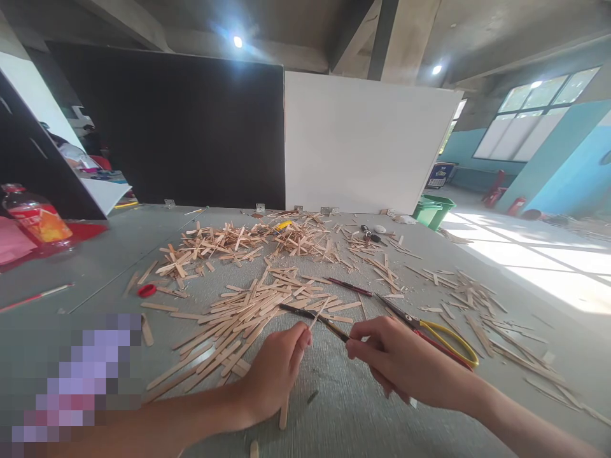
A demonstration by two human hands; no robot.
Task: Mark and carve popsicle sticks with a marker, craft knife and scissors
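My left hand [279, 362] is closed around a wooden craft stick [319, 315], whose narrow upper end sticks out past the thumb. In my right hand [386, 353] is a slim, dark, knife-like tool [334, 327], pinched between thumb and fingers. Its dark front part crosses behind the stick's upper end; whether they touch I cannot tell. Loose craft sticks [238, 324] lie in a fanned pile just beyond my left hand. Beside my right hand rest scissors [449, 340] with yellow and red handles, partly hidden by the hand. A dark red pen-like tool [351, 286] lies beyond them.
Heaps of sticks and splinters [214, 245] spread across the grey table [334, 407]. More split sticks [515, 350] lie at the right. A red tape ring [147, 291] and a drink bottle [38, 216] are at the left. Black and white panels [367, 146] stand behind.
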